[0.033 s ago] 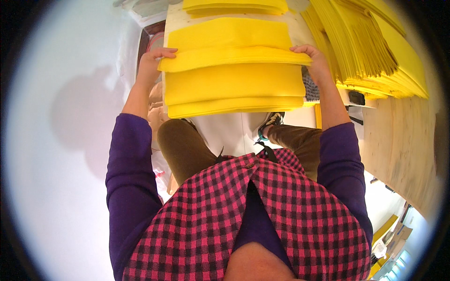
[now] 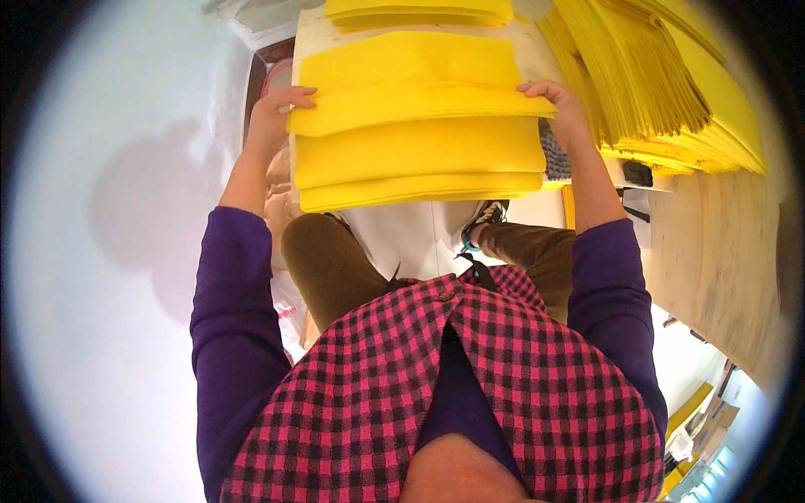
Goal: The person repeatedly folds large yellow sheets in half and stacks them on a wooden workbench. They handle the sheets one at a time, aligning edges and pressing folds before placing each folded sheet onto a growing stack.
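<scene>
A stack of yellow fabric sheets (image 2: 419,155) lies in front of me, its near edges hanging over the space above my feet. Across its middle runs a raised, folded-over band of layers (image 2: 411,111). At the band's left end, my left hand (image 2: 272,113) is closed, fingers on top and thumb hidden beneath. My right hand (image 2: 563,111) pinches the right end, fingertips at its upper corner. Both hands hold the same yellow fabric, one at each side. How many layers they grip cannot be told.
Another yellow stack (image 2: 419,12) lies farther back on the pale wooden table (image 2: 527,46). To the right, tall piles of yellow sheets (image 2: 637,80) rest on a wooden surface (image 2: 713,243). A white wall (image 2: 92,293) stands to the left. A black object (image 2: 637,173) sits by the right edge.
The left end of the folded band sits slightly lower and its near edge has shifted a little toward me. Both hands keep nearly the same place.
</scene>
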Available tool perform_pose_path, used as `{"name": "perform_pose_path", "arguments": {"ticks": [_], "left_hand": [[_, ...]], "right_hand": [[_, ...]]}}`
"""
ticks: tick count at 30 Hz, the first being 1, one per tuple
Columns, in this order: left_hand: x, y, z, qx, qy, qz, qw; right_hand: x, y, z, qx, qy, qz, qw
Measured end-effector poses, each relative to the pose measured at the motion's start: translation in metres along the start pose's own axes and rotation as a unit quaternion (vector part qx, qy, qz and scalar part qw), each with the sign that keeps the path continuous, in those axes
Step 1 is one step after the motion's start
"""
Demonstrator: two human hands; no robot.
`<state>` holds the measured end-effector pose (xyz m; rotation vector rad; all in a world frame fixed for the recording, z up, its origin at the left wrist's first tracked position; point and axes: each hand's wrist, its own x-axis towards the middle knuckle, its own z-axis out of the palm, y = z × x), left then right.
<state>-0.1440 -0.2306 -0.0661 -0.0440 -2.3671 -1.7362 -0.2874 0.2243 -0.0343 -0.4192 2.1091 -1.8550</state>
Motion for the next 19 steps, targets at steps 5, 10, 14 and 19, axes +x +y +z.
{"name": "perform_pose_path", "arguments": {"ticks": [5, 10, 14, 19], "left_hand": [[-0.009, 0.004, 0.005, 0.114, 0.015, 0.056, 0.992], [0.003, 0.04, -0.013, 0.164, 0.007, 0.031, 0.986], [0.024, 0.073, 0.012, 0.183, -0.004, 0.02, 0.983], [0.035, 0.093, 0.071, 0.303, -0.066, 0.101, 0.945]], "right_hand": [[-0.009, 0.005, 0.001, -0.008, -0.012, -0.046, 0.999], [-0.01, 0.006, 0.003, -0.04, -0.013, -0.067, 0.997], [-0.009, 0.008, 0.004, -0.042, -0.002, -0.063, 0.997], [-0.011, 0.008, 0.004, -0.01, 0.002, -0.043, 0.999]]}}
